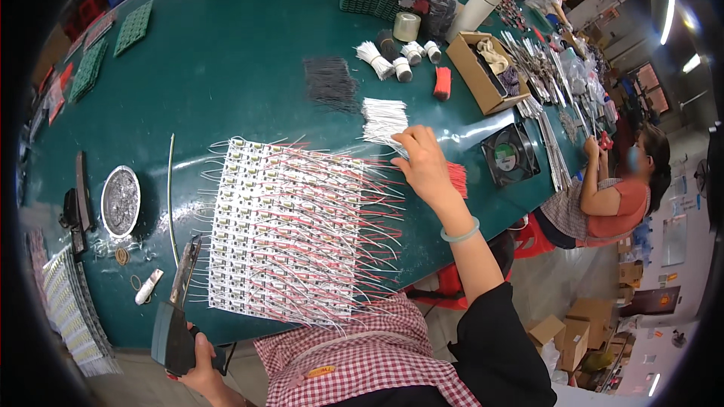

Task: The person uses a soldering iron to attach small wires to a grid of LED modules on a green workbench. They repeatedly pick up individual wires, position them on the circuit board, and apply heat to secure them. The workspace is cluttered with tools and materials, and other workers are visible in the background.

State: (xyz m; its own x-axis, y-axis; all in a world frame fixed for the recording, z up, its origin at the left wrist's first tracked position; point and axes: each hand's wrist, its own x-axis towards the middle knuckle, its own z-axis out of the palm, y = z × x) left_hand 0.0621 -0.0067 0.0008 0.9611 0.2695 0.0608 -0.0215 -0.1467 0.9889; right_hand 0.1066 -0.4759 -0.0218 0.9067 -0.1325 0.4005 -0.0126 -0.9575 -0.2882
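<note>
My left hand is wrapped round the grip of a dark pistol-shaped soldering gun. Its long metal nose points up beside the left edge of a white sheet of small circuit boards. Red and white wires stick out from the boards on both sides. My right hand reaches past the sheet's upper right corner, fingers bent together at the near end of a pile of white wires. The fingertips seem to pinch a white wire, though they partly hide it. Red wires lie beside that hand, partly covered by it.
Black wires and tied wire bundles lie farther back. A cardboard box and a black fan stand right. A metal dish sits left. Another person works at the table's right side.
</note>
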